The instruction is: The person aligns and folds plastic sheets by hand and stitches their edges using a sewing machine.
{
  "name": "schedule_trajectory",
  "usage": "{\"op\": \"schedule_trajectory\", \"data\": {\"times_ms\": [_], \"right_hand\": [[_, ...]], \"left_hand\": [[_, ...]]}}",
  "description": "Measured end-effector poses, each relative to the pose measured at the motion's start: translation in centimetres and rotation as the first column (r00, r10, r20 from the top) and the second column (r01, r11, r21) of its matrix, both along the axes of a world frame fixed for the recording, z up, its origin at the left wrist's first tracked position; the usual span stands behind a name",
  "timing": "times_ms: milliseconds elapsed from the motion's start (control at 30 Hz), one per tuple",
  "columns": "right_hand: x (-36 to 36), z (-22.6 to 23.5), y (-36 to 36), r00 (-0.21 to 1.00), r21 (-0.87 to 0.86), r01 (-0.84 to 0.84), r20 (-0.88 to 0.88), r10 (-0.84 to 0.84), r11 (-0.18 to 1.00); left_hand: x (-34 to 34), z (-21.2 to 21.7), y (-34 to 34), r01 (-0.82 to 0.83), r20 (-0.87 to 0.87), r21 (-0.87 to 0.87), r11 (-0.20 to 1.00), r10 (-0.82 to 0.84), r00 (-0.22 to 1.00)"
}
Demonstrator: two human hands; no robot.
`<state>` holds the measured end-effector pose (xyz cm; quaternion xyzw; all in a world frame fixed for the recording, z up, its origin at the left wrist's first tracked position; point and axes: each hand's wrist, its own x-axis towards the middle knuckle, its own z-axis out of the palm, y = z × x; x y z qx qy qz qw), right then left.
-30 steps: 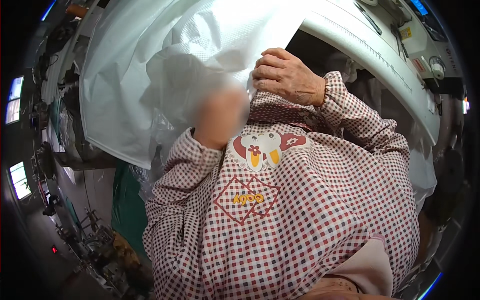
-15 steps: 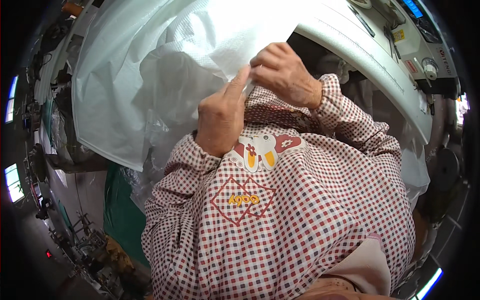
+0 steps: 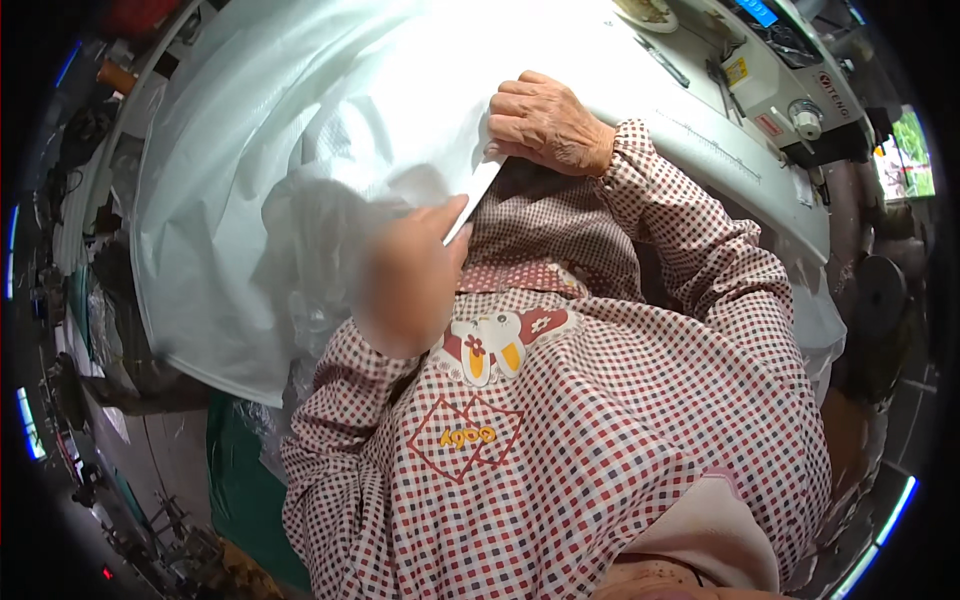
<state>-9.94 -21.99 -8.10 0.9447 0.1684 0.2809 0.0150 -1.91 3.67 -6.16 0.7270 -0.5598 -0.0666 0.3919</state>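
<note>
Between both hands (image 3: 545, 125) (image 3: 410, 275), white fabric's edge (image 3: 475, 195) runs taut.

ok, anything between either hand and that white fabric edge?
Nothing visible. The right hand grips the folded edge of the white fabric directly, and the blurred left hand touches the same edge lower down. Only the checked sleeve lies nearby.

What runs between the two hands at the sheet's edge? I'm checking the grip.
A narrow folded white strip of the pale sheet spans from left hand to right hand, head view.
</note>
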Motion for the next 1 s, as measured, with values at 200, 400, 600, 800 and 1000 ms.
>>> {"op": "schedule_trajectory", "data": {"times_ms": [200, 400, 600, 800, 1000], "right_hand": [[-0.6, 0.6, -3.2, 0.997, 0.034, 0.065, -0.054, -0.063, 0.997], [-1.1, 0.5, -4.9, 0.986, 0.088, 0.135, -0.111, -0.125, 0.987], [-1.9, -0.1, -7.2, 0.950, 0.204, 0.228, -0.260, -0.172, 0.952], [-4.0, -0.8, -10.6, 0.857, 0.244, 0.439, -0.403, -0.321, 0.865], [-6.0, 0.6, -10.1, 0.751, 0.098, 0.655, -0.197, -0.630, 0.749]], "left_hand": [[-0.3, -0.4, -0.1, 0.005, -0.716, 0.063, 0.998, 0.042, 0.697], [-0.2, -1.0, 1.1, 0.041, -0.246, -0.021, 0.999, -0.045, 0.968], [0.5, -2.2, 2.4, 0.213, -0.048, 0.020, 0.977, -0.212, 0.976], [-2.4, -2.5, 0.3, 0.428, 0.073, 0.115, 0.896, -0.438, 0.896], [-5.7, -0.5, -3.9, 0.515, 0.100, 0.134, 0.847, -0.528, 0.843]]}}
